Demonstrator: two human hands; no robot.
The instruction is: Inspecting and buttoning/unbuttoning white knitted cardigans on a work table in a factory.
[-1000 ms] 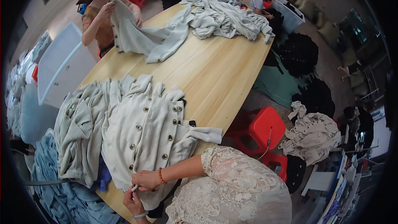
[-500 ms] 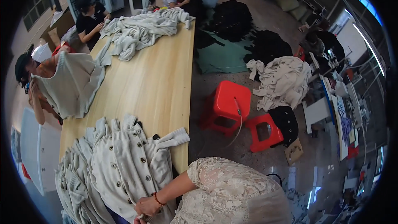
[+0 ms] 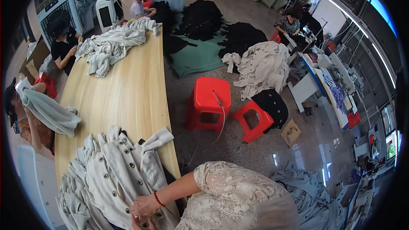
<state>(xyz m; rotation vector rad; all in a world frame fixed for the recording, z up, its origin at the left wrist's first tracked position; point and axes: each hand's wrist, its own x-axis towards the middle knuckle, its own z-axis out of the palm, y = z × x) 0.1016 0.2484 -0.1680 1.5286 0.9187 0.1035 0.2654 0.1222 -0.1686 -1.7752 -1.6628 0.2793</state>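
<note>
Both hands (image 3: pixel 145 205) (image 3: pixel 143 222) stay at the buttoned cardigan (image 3: pixel 121 174) while the view swings right.

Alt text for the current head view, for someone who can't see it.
A person's right hand and left hand touch a pale buttoned cardigan on the near end of a wooden table. At left, a co-worker holds up a pale garment; red stools stand right of the table.

No readable words, labels, brands, numbers or signs appear anywhere in the frame (any markings on the white floor-standing air cooler (image 3: pixel 104 16), upper left, are too small to make out).
</note>
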